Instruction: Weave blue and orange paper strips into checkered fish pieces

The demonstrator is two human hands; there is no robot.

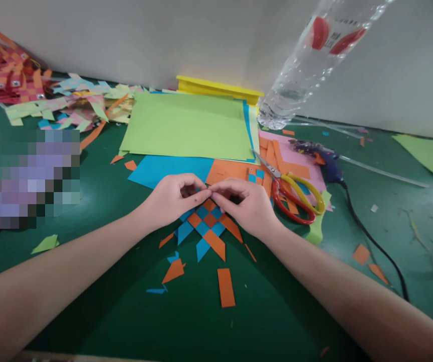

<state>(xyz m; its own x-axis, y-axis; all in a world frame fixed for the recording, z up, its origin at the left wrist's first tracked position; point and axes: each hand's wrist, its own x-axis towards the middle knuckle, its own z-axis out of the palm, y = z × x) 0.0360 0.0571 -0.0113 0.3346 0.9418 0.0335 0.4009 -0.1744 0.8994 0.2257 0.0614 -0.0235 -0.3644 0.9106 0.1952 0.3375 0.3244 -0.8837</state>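
A woven paper piece (pixel 209 219) in orange and blue checks lies flat on the green table, loose strips fanning out towards me. Over its far corner my left hand (pixel 177 198) and my right hand (pixel 244 203) meet, thumbs and forefingers pinched together at the tips. Whatever sits between the fingertips is too small or hidden to make out. Small paper offcuts, among them an orange rectangle (pixel 226 287) and an orange scrap (pixel 174 271), are scattered nearer to me. Scissors (pixel 295 196) with red and yellow handles rest just right of my right hand.
Green paper sheets (pixel 190 125) are stacked behind my hands. A clear plastic bottle (pixel 307 65) stands at the back right. The glue gun (pixel 327 161) trails a black cord on the right. Finished woven paper pieces (pixel 16 75) are heaped back left; a blurred-out object (pixel 28 178) lies left.
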